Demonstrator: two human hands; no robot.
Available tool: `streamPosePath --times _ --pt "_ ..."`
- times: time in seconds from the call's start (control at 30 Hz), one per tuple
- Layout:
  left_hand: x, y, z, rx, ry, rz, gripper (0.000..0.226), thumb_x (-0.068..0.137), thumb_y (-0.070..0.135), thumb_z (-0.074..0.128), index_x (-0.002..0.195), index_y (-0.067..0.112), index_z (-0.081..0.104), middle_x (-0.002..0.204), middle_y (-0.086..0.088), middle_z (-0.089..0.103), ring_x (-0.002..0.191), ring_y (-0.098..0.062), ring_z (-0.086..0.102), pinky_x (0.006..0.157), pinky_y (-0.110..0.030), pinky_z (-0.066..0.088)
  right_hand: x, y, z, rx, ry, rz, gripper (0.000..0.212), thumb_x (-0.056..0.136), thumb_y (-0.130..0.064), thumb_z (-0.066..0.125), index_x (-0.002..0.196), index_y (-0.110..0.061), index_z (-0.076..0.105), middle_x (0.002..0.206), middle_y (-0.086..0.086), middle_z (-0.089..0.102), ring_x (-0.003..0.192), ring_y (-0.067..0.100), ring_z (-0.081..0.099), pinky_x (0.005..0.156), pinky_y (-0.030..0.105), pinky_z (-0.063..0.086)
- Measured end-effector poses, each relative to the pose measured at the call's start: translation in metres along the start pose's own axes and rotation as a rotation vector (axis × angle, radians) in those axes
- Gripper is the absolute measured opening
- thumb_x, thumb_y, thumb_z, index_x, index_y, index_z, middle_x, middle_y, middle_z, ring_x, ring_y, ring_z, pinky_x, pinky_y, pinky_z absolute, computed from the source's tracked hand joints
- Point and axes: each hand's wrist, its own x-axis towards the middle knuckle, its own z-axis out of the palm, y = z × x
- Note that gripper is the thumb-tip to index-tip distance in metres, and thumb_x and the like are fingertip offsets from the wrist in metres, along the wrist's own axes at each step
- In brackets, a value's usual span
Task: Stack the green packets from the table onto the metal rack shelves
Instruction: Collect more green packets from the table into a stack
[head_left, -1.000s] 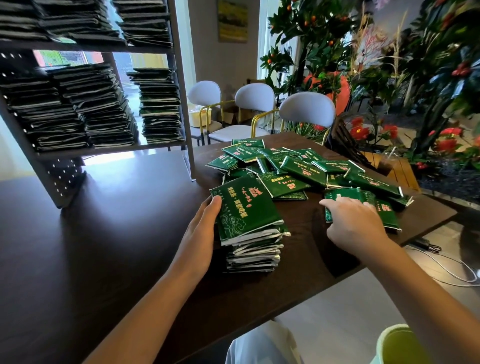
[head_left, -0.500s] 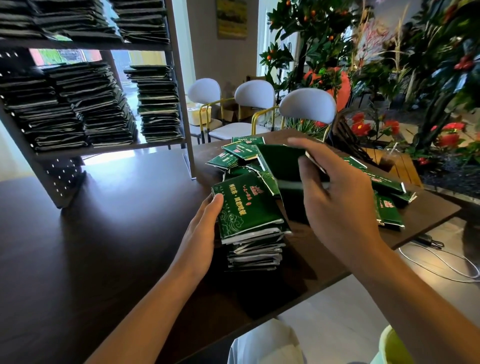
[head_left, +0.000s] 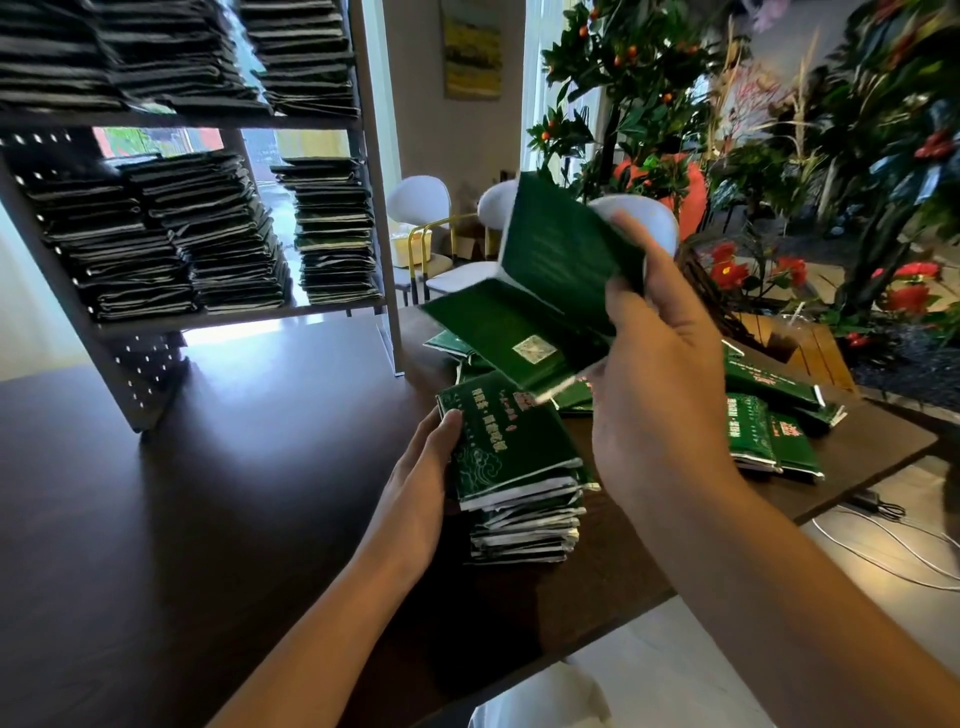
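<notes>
From the head camera I am seeing the right hand (head_left: 670, 374) gripping two flat green foil packets (head_left: 550, 291) in the air – one tilting up, one lying lower – above the dark wooden table (head_left: 208, 519). The left hand (head_left: 421, 493) is resting its straight fingers against the side of a tall stack of green packets (head_left: 514, 478) standing on that table. Behind, the grey metal rack (head_left: 363, 156) is holding dark packet piles.

Daylight enters behind the rack (head_left: 208, 171), backlighting it; glare streak on the table (head_left: 234, 467). Plants (head_left: 857, 156) blurred, possibly motion. Wide-angle bending at edges.
</notes>
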Motion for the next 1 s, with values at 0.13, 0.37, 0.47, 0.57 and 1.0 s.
streamPosePath --times 0.13,0.37,0.47,0.57,1.0 --pt "-0.003 0.002 0.002 -0.004 0.002 -0.023 0.048 0.104 0.048 0.036 0.135 0.020 0.060 0.124 -0.009 0.071 0.118 -0.028 0.066 0.104 -0.046 0.048 -0.015 0.019 -0.017 -0.349 -0.159 -0.052 0.039 0.103 -0.004 0.046 0.111 -0.029 0.075 0.105 -0.021 0.071 0.094 0.003 0.067 0.082 0.033 0.059" --pt "-0.007 0.005 0.003 -0.171 -0.042 -0.042 0.061 0.097 0.057 0.035 0.132 0.013 0.061 0.123 -0.019 0.069 0.112 -0.031 0.069 0.090 -0.043 0.059 -0.045 0.042 -0.031 -1.187 -0.489 -0.370 0.049 0.085 -0.050 0.045 0.127 -0.040 0.066 0.132 -0.019 0.060 0.126 0.003 0.044 0.108 0.036 0.033" --pt "-0.010 0.007 0.004 -0.160 -0.052 -0.026 0.061 0.099 0.057 0.033 0.135 0.015 0.060 0.128 -0.019 0.067 0.120 -0.033 0.064 0.100 -0.048 0.054 -0.041 0.032 -0.032 -1.137 -0.575 -0.272 0.059 0.084 -0.062 0.045 0.139 -0.043 0.056 0.148 -0.021 0.046 0.136 0.000 0.031 0.113 0.035 0.030" --pt "-0.009 0.005 0.002 -0.100 -0.046 -0.021 0.051 0.104 0.049 0.037 0.135 0.016 0.061 0.129 -0.017 0.066 0.124 -0.032 0.061 0.107 -0.052 0.043 -0.034 0.025 -0.038 -1.037 -0.578 -0.219 0.056 0.084 -0.066 0.044 0.136 -0.047 0.057 0.150 -0.025 0.043 0.141 -0.003 0.028 0.117 0.038 0.029" --pt "-0.014 0.009 0.009 0.173 0.016 0.053 0.045 0.104 0.042 0.035 0.128 0.017 0.062 0.109 0.002 0.076 0.102 -0.011 0.072 0.089 -0.027 0.048 0.055 0.033 -0.142 -1.931 -0.359 0.334 0.076 0.090 -0.018 0.056 0.156 -0.035 0.024 0.167 0.013 0.010 0.154 0.034 0.002 0.121 0.054 0.014"
